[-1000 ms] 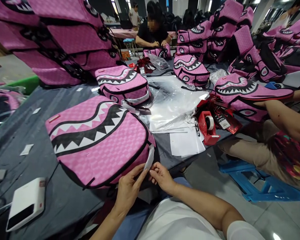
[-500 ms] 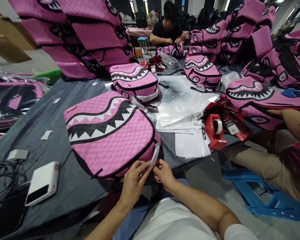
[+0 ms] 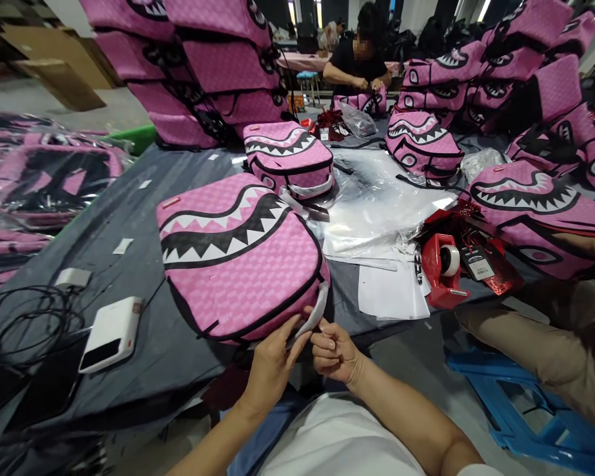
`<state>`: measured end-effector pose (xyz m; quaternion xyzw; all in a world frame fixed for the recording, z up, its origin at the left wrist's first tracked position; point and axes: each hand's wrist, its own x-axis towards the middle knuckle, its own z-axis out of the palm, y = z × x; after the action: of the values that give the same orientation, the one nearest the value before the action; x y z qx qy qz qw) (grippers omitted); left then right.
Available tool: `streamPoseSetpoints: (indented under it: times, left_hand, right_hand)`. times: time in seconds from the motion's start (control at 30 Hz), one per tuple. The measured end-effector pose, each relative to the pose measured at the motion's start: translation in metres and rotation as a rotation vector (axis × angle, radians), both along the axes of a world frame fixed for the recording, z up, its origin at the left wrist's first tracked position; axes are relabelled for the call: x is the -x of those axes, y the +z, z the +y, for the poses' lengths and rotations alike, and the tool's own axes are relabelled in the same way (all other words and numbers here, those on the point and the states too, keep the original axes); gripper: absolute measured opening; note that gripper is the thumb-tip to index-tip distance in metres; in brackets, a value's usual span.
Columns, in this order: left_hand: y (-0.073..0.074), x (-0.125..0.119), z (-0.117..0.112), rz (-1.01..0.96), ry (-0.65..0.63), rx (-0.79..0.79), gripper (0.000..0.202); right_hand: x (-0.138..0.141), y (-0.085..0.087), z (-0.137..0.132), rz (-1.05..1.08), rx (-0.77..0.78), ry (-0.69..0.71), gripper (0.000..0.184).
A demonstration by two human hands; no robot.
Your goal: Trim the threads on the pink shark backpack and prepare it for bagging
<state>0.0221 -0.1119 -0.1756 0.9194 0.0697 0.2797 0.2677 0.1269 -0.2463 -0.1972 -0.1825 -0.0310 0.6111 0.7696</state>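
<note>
Lower middle of frame: left hand (image 3: 279,349) pinches white strip (image 3: 317,308) on pink backpack (image 3: 248,271); right hand (image 3: 335,349) beside strip, fingers curled, can't tell grip. Farther right: red tape dispenser (image 3: 434,270).

In front of you, a bag (image 3: 248,258) is lying at the near edge of the table (image 3: 106,271). Behind it, slightly right, another bag (image 3: 287,158) is sitting, and a bag stack (image 3: 228,66) is rising at far left. A device (image 3: 110,334) is resting near left. To your right, papers (image 3: 394,291) are lying before plastic sheets (image 3: 371,198), a tape dispenser (image 3: 441,277) standing beside them.
</note>
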Motion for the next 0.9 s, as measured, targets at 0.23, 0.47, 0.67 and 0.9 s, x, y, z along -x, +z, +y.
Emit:
streamPoseSetpoints:
  times: [0.23,0.47,0.67,0.9]
  left_hand:
    - [-0.011,0.003,-0.001,-0.152,-0.107,-0.683,0.044]
    - [0.004,0.044,0.009,-0.109,-0.262,-0.557,0.041]
    - [0.017,0.001,-0.003,-0.142,0.041,-0.421,0.019]
    - [0.000,-0.020,-0.025,0.041,0.129,-0.326,0.023]
  right_hand:
    - [-0.008,-0.004,-0.020,-0.106,0.127,-0.103,0.057]
    - [-0.029,-0.001,-0.026,-0.324,0.392,-0.292,0.054]
    - [-0.046,-0.001,-0.008,-0.600,0.600,-0.363,0.050]
    - [-0.057,-0.011,-0.011,-0.774,0.671,-0.417,0.046]
